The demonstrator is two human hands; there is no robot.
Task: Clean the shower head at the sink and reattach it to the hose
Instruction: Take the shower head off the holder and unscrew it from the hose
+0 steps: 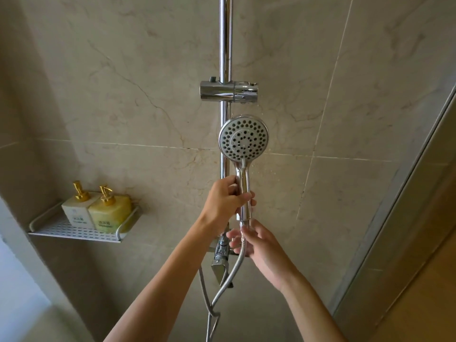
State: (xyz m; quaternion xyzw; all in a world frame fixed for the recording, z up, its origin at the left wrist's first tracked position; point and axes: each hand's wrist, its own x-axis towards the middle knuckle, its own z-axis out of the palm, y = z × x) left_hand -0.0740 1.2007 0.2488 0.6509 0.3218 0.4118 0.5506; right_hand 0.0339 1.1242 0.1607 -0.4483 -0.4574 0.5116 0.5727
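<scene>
The chrome shower head (243, 138) stands upright in front of the vertical slide rail, its round grey nozzle face turned toward me. My left hand (225, 202) grips its chrome handle about halfway down. Directly below, my right hand (256, 239) pinches the top end of the metal hose (228, 282) at the handle's base, where hose and handle meet. The hose loops down past the mixer valve (219, 259) and out of the bottom of the view.
An empty chrome holder bracket (228, 91) sits on the rail (225, 40) above the head. A white wall shelf (74, 230) at the left carries two soap pump bottles (97, 211). Beige marble tiles cover the wall. A glass door frame (394, 218) runs along the right.
</scene>
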